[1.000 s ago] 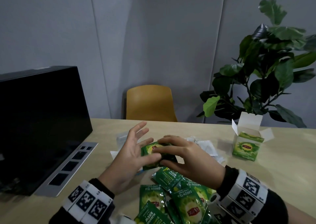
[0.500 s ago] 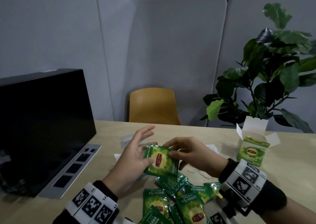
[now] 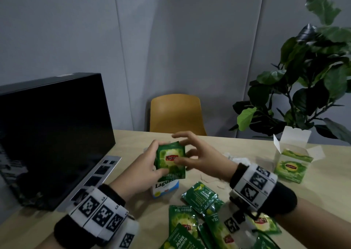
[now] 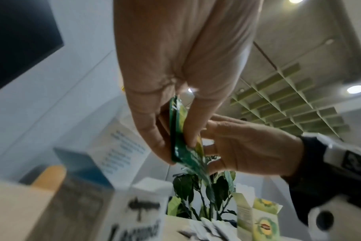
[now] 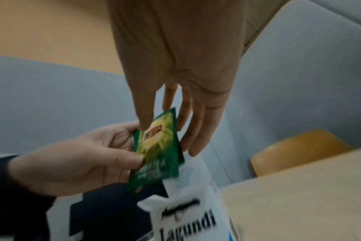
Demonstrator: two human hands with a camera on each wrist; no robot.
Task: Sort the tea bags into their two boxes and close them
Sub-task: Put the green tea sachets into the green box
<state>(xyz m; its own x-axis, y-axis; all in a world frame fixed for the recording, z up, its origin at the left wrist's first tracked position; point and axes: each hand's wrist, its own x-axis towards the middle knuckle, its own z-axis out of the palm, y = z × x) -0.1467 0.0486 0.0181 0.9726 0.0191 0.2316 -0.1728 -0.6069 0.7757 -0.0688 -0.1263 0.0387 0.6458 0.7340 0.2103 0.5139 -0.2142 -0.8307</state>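
Observation:
A small stack of green tea bags (image 3: 169, 158) stands upright above the table, pinched between the thumb and fingers of my left hand (image 3: 152, 158). My right hand (image 3: 187, 150) is beside it with fingers spread and nearly straight; its thumb touches the front bag and the fingers reach behind. In the right wrist view the green tea bags (image 5: 158, 146) hang over the open white Lagundi box (image 5: 185, 218). The Lagundi box (image 3: 164, 187) stands just below my left hand. The green tea box (image 3: 291, 166) stands open at the right. More green bags (image 3: 197, 218) lie in a pile near me.
A black laptop (image 3: 47, 134) takes up the left of the table (image 3: 218, 144). White tea bags (image 3: 238, 158) lie behind my right wrist. A yellow chair (image 3: 176, 113) and a leafy plant (image 3: 311, 73) stand beyond the far edge.
The stack has risen and turned upright in my left hand. My right hand has loosened from pinching the bags to spread fingers with only the thumb on the front.

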